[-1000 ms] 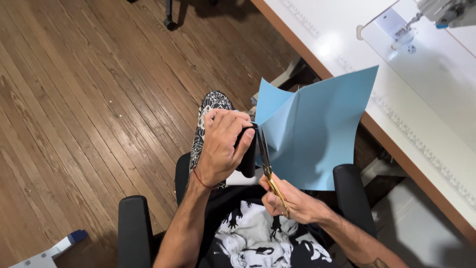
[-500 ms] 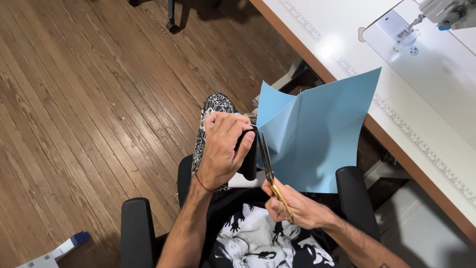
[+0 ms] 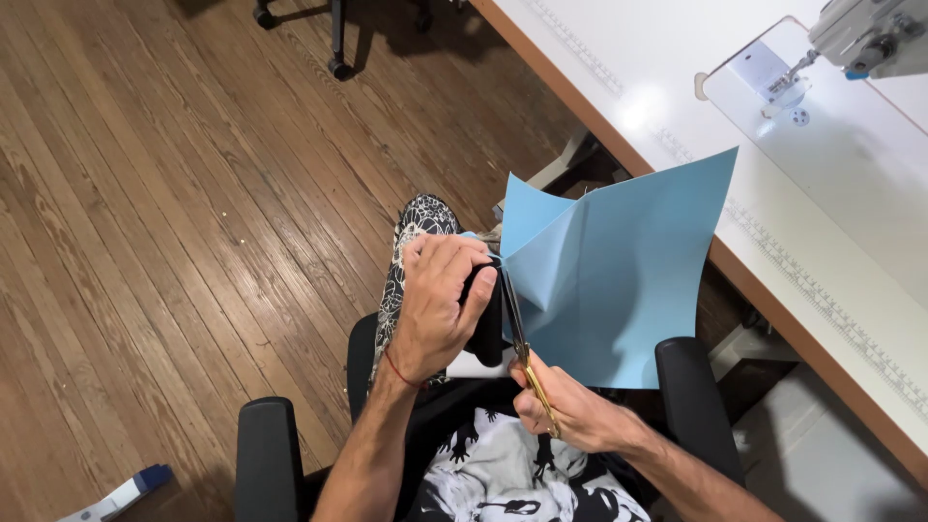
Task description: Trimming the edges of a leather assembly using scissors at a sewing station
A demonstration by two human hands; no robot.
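Note:
A light blue sheet of stiff fabric or paper [image 3: 619, 280] stands folded above my lap. My left hand [image 3: 440, 304] grips a dark piece [image 3: 486, 314] pressed against the sheet's left edge. My right hand [image 3: 570, 411] is closed on the gold handles of a pair of scissors [image 3: 522, 343]. The blades run up along that same left edge, between the dark piece and the blue sheet. Whether the blades are apart is hard to tell.
I sit in a chair with black armrests [image 3: 266, 454] over a wooden plank floor [image 3: 174, 213]. A white table [image 3: 677, 87] with a ruler strip along its edge is on the right, carrying a sewing machine [image 3: 860, 39]. A chair base [image 3: 333, 39] stands at the top.
Both hands and the blue sheet hold almost the same pose; the view has shifted slightly, and the scissors sit a little further along the edge.

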